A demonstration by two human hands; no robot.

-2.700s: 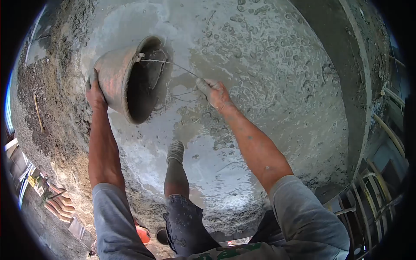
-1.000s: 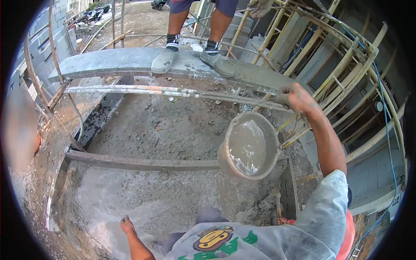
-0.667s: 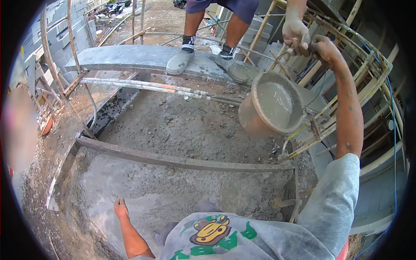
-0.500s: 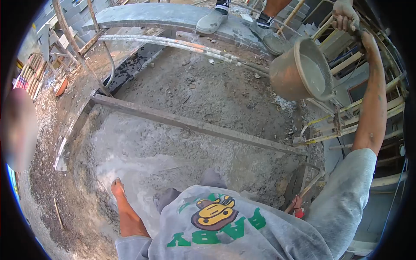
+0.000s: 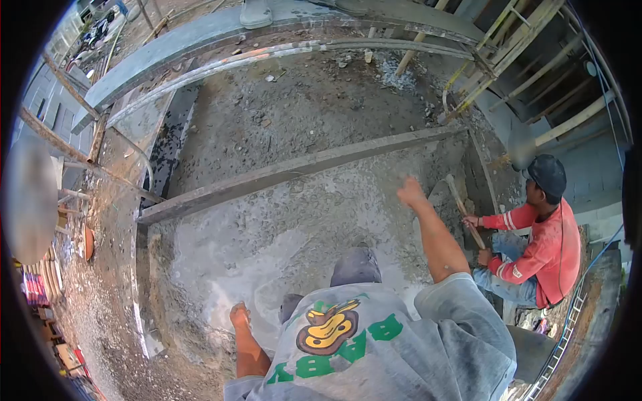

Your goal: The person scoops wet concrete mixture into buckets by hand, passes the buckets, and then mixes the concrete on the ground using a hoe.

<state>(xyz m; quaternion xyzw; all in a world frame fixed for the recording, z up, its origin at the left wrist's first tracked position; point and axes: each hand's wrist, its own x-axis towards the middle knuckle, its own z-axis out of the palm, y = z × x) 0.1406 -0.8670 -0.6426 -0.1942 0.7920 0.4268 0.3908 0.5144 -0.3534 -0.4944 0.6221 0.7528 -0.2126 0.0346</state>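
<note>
My left hand (image 5: 239,315) hangs low over the wet grey concrete (image 5: 254,257), its fingers loosely bent and apart, with nothing visible in it. Further forward and to the right, my right hand (image 5: 411,193) is over the rougher concrete near a long board (image 5: 301,167). Its fingers are slightly spread and it holds nothing I can see. The bucket is out of view.
At the right a co-worker (image 5: 555,247) in a red top crouches, both hands on a tool's wooden handle (image 5: 468,212). Across the far side runs a raised plank (image 5: 187,48) bearing another person's shoes. Metal pipes (image 5: 267,52) and scaffold poles (image 5: 535,40) stand around.
The bucket, held up by its handle and met by the other person's hand, has left view. My right hand has come down and back empty. The view has swung, showing the crouching co-worker.
</note>
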